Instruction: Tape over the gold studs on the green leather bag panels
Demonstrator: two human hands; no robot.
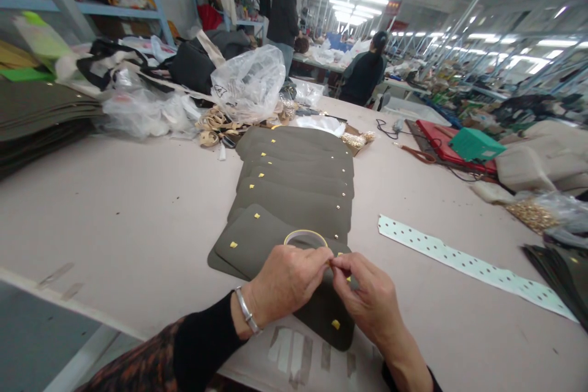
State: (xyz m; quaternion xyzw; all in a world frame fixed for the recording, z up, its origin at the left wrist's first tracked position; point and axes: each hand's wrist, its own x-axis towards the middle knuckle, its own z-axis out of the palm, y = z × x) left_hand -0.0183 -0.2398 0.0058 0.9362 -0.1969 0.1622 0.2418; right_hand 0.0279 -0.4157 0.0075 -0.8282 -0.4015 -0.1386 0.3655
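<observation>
My left hand (289,275) is closed, with a roll of yellow tape (305,233) in it; the roll's rim rises behind the fingers. The fingertips of my right hand (370,294) pinch a tiny yellowish bit of tape right against the left fingertips. Beneath both hands lie dark olive flat panels (248,239) with rounded corners, partly covered by the hands. Small yellow tape pieces (335,324) stick to them. More overlapping olive panels (294,199) run away up the table, with yellow tape bits on the left and small metal studs on the right.
A pale strip with dark dots (459,255) lies to the right on the table (138,214). Olive stacks (41,116) stand at far left. Plastic bags (252,82) and straps are heaped behind. A green box (476,144) rests on a red item at right. Two people are farther back.
</observation>
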